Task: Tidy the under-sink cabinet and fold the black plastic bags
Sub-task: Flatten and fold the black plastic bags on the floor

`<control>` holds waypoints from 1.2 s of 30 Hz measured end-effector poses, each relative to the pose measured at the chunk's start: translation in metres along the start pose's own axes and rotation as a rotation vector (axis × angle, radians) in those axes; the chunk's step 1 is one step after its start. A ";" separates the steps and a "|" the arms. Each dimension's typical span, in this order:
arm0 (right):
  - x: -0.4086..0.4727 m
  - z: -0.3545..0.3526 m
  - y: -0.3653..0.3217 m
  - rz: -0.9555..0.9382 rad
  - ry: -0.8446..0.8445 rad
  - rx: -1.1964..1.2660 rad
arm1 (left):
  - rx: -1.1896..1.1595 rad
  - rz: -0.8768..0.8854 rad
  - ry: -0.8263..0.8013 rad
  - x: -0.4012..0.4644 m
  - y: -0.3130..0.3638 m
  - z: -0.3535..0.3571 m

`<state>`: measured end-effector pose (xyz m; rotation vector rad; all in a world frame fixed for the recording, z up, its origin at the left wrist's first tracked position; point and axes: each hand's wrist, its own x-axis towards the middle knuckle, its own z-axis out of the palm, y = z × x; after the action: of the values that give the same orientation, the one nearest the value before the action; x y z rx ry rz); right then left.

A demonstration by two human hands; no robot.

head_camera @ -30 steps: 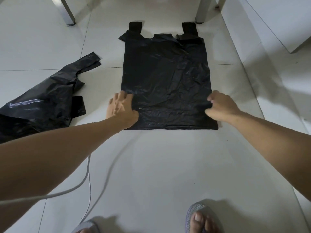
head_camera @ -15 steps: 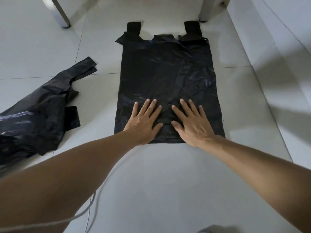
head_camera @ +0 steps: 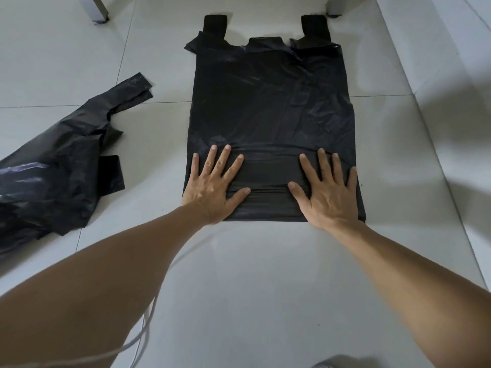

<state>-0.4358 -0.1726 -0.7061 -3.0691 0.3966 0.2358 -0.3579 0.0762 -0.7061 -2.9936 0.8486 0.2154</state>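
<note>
Head view: black bag [head_camera: 268,102] under flat fingers [head_camera: 225,162].

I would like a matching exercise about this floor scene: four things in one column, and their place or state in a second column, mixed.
Things:
1. flat black bag
2. crumpled black bag
3. left hand
4. white cable

Place or state:
A. lies bunched up at the left
B. presses the near left part of the spread bag
C. runs under the left forearm
D. spread out, handles pointing away

Pairs: 1-D, 2-A, 3-B, 4-C
</note>
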 end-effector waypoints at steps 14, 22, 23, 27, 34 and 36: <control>0.010 -0.019 0.006 0.032 0.063 0.020 | -0.031 -0.013 0.056 0.005 -0.013 -0.016; 0.081 -0.025 -0.007 -0.018 -0.021 0.060 | -0.030 0.047 0.000 0.066 -0.005 -0.022; 0.083 -0.023 -0.003 0.006 -0.029 0.060 | -0.023 0.044 -0.010 0.067 -0.007 -0.018; 0.083 -0.016 0.004 0.007 0.006 0.023 | -0.019 0.041 0.002 0.065 -0.013 -0.010; 0.085 -0.012 0.003 0.006 0.025 0.002 | -0.048 -0.020 0.005 0.096 -0.019 -0.020; 0.086 -0.014 0.002 0.007 0.024 0.000 | -0.046 -0.025 -0.005 0.104 -0.023 -0.019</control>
<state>-0.3524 -0.1965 -0.7053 -3.0742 0.4082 0.1995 -0.2561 0.0410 -0.7025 -3.0427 0.8168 0.2456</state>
